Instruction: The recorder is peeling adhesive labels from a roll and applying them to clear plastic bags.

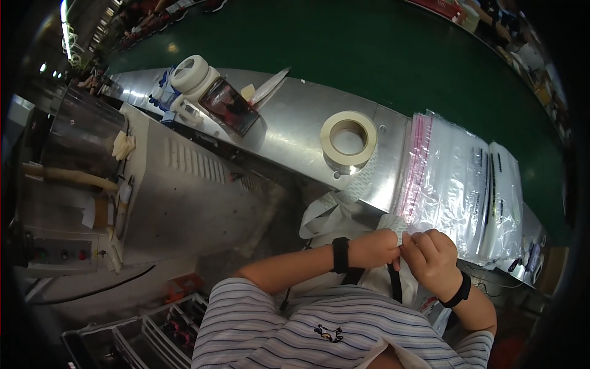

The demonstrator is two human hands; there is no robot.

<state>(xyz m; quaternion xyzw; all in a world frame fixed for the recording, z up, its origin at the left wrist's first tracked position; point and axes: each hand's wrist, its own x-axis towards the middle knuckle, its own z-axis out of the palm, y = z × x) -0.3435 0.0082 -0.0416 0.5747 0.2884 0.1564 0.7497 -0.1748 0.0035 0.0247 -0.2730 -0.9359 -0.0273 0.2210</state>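
Note:
My left hand (375, 247) and my right hand (431, 257) meet close in front of my chest, fingers pinched together on a small whitish piece (396, 222) and a thin black strap (394, 280) that hangs down between them. Each wrist wears a black band. Just beyond my hands lies a stack of clear zip bags (458, 184) with pink seal strips on the steel bench (295, 123). A roll of white label tape (348, 138) stands on the bench, its loose strip (326, 212) trailing down toward my hands.
A grey metal machine (184, 197) with a vented side stands to the left. A phone (228, 106) and a white tape roll (189, 72) lie at the bench's far end. A green belt (369, 55) runs behind. Compartment trays (153, 335) sit low left.

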